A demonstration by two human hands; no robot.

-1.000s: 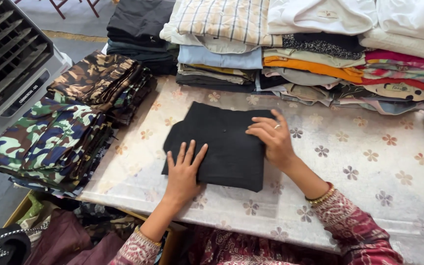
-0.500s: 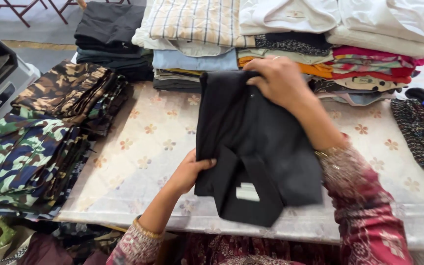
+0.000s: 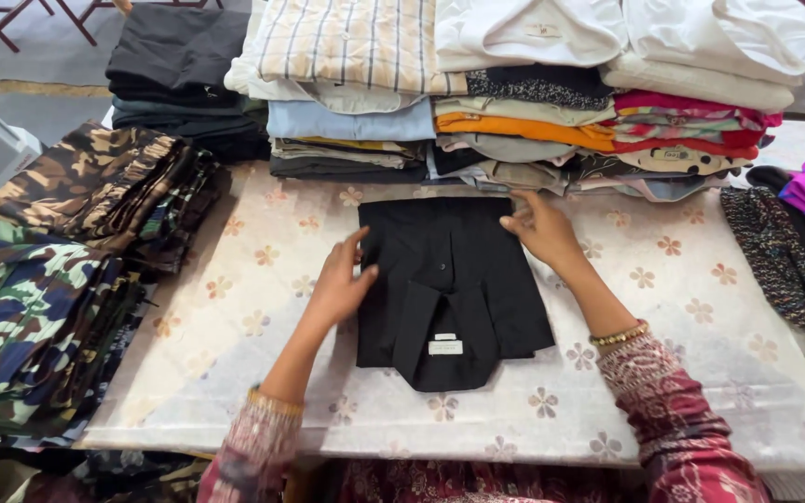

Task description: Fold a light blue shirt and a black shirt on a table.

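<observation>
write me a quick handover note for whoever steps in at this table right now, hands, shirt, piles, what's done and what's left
Left hand: open, flat on the left edge of the folded black shirt.
Right hand: open, fingers on the shirt's top right corner.
Shirt: lies folded, collar toward the person, buttons up, on the flowered table cover, just in front of the stacks of folded shirts.
Camouflage piles sit to the left; a dark folded pile at the back left.
Done: shirt is folded into a rectangle, front showing.
Left: it is not yet on any stack; edges look to need squaring.
</observation>
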